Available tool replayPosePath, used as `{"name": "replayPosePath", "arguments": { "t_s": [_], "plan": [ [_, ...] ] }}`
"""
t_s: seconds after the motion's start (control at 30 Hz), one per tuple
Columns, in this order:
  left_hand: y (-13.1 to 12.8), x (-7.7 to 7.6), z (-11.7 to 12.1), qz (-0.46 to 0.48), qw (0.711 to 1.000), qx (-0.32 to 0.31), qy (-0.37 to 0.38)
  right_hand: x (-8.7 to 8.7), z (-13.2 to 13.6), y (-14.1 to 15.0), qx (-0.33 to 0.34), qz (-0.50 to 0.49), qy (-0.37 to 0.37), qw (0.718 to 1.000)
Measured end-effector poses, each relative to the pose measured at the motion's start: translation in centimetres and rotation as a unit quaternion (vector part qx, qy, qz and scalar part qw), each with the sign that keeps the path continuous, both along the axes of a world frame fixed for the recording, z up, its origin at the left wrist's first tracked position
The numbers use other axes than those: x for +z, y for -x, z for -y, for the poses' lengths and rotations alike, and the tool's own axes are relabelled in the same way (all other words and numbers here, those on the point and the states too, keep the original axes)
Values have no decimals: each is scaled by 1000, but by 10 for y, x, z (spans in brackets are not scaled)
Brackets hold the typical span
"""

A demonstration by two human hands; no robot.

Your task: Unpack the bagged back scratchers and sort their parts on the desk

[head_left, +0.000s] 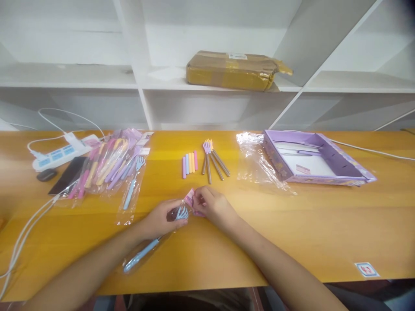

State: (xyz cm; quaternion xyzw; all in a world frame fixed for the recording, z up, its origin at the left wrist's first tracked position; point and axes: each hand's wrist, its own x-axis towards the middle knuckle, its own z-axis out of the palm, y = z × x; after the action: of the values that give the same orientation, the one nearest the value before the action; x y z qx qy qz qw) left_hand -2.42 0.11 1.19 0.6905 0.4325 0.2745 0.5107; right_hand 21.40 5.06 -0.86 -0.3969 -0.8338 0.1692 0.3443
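Note:
My left hand [161,220] is closed around a clear plastic sleeve holding a blue claw-headed back scratcher [152,246], which lies on the yellow table [292,224]. My right hand [212,206] pinches the pink header card [190,199] at the sleeve's top end. Just beyond my hands lie several pastel handle grips [189,163] and a few unpacked scratchers with brown shafts [214,160].
A heap of packaged scratchers [106,166] lies at the left, beside a white power strip [61,152], a dark mouse [47,175] and cables. A purple open box [311,160] with a clear wrapper [256,166] sits right. A brown parcel [233,70] rests on the white shelf.

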Motion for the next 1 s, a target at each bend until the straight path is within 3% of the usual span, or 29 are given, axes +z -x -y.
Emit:
{"name": "replayPosePath", "arguments": {
  "t_s": [0.13, 0.37, 0.5, 0.67, 0.87, 1.0],
  "plan": [
    [1, 0, 0, 32, 999, 15, 36, 6, -7, -7, 23, 29, -29, 999],
    [2, -3, 0, 63, 996, 23, 58, 14, -6, -11, 64, 37, 24, 997],
    [2, -3, 0, 71, 995, 20, 66, 14, -4, -9, 56, 12, 36, 998],
    [2, -3, 0, 72, 995, 16, 66, 15, -10, -14, 15, 16, -13, 1000],
    [1, -4, 0, 78, 994, 21, 69, 29, -15, -23, 59, 103, -99, 988],
    [2, -4, 0, 84, 994, 22, 65, 37, -12, -22, 74, 85, -67, 991]
  ]
}}
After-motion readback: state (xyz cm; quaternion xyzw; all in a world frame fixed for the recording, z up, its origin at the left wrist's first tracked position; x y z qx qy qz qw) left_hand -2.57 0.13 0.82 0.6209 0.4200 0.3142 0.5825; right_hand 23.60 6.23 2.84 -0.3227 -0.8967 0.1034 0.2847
